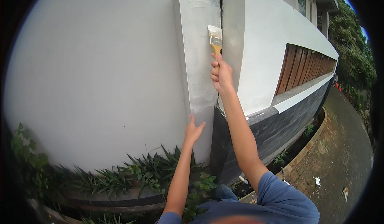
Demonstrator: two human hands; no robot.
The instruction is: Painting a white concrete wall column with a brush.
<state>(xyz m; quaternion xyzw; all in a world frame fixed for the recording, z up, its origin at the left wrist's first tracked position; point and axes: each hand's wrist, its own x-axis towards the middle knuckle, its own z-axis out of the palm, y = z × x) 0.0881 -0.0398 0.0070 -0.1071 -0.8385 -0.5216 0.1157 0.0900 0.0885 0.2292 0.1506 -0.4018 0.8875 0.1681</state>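
Note:
My right hand (221,73) grips the yellow handle of a flat paintbrush (216,39) with a metal ferrule. White paint coats its bristles, which point up at the face of a masonry pillar (199,83), close to its right edge. Whether the bristles touch the surface I cannot tell. The pillar is patchy white and grey. My left hand (193,131) is lower down at the pillar's left edge, its fingers apart and nothing in it. A dark vertical gap (221,10) runs between the pillar and the white wall (261,43) to the right.
A large smooth wall (105,74) stands on the left, with leafy plants (150,167) along its foot. Dark stone cladding (270,134) covers the lower right wall, below brown wooden slats (300,68). A curb (306,149) edges the paved path (336,158), which bears a white splash (317,181).

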